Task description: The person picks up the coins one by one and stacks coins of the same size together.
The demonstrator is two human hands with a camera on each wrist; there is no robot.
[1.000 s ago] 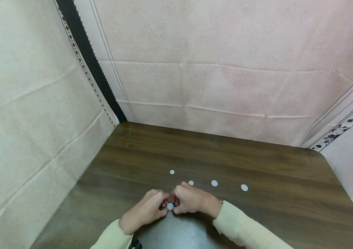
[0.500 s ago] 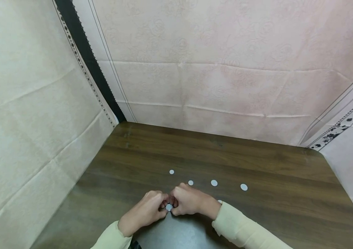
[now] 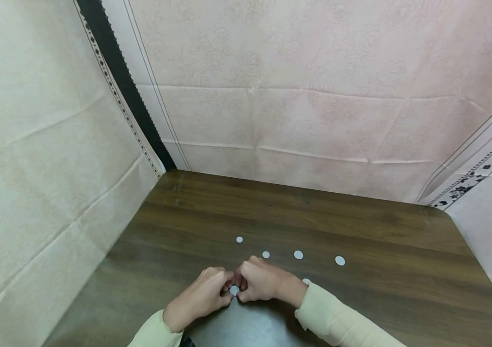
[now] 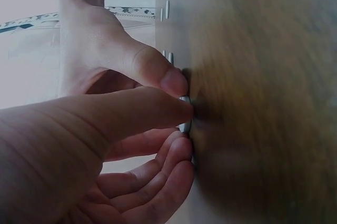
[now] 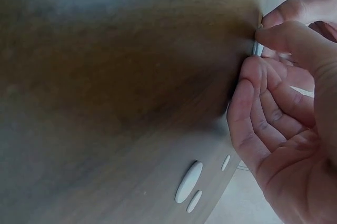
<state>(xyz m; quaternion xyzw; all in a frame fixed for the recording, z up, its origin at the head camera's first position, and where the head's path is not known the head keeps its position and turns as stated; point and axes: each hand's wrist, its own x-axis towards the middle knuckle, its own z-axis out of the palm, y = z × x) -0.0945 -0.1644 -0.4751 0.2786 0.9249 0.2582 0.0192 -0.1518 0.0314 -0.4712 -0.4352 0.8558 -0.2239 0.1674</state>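
A small flat white disc lies low at the table surface between the two hands. My left hand pinches it from the left, thumb at its near edge and the other fingers curled at its far side. From the right, my right hand pinches the same disc with thumb and curled fingers. Both hands' fingertips meet closely around it. In the left wrist view the disc shows edge-on, partly hidden behind the thumb. Only a sliver of the disc shows in the right wrist view.
Beyond the hands, several similar white discs lie spread on the brown wooden table: one disc farthest back, another disc farthest right. One more disc is partly covered by the right sleeve. Light patterned cloth hangs behind and at both sides.
Both hands and the disc between them have shifted very slightly toward the person and to the left. The disc beside the right sleeve shows more than a second ago.
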